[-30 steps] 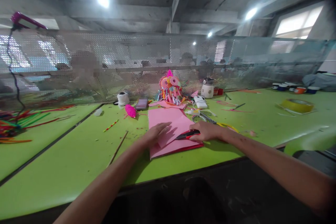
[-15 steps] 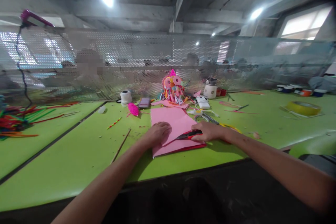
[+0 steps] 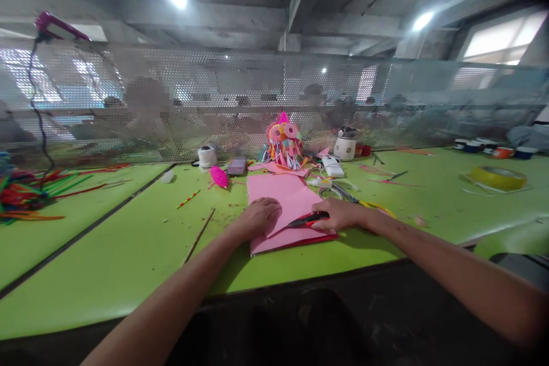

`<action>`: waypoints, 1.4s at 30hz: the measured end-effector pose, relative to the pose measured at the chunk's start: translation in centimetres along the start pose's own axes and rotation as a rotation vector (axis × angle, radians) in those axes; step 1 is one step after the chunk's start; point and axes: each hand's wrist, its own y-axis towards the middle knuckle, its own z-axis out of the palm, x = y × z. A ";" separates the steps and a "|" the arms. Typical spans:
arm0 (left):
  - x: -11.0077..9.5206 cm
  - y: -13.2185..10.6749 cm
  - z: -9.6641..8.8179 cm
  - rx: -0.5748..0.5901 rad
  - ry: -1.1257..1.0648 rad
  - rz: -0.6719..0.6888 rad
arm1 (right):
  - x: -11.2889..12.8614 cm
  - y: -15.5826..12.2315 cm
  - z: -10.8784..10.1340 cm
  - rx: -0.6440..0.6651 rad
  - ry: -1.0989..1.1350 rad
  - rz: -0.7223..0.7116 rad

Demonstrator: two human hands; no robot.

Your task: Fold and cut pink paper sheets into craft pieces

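My right hand is closed around the black-and-red handles of a pair of scissors. Their dark blades point left, at a cut edge in a sheet of pink paper. My left hand rests on that sheet's left part, its fingers bent down onto the paper and its thumb hidden. More pink paper lies beneath, with a red layer showing along the near edge. Behind the paper stands a colourful fringed figure with round pink eyes.
On the green table lie a thin stick, a bright pink bundle and a yellow tape roll. A white jar and white device stand behind. Coloured strips are heaped left. A perforated screen runs along the back.
The view has shifted very slightly. Both hands, the scissors and the pink paper keep almost the same places.
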 end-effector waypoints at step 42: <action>0.3 0.1 0.4 0.002 0.005 -0.014 | 2.3 0.2 0.4 0.065 0.076 -0.066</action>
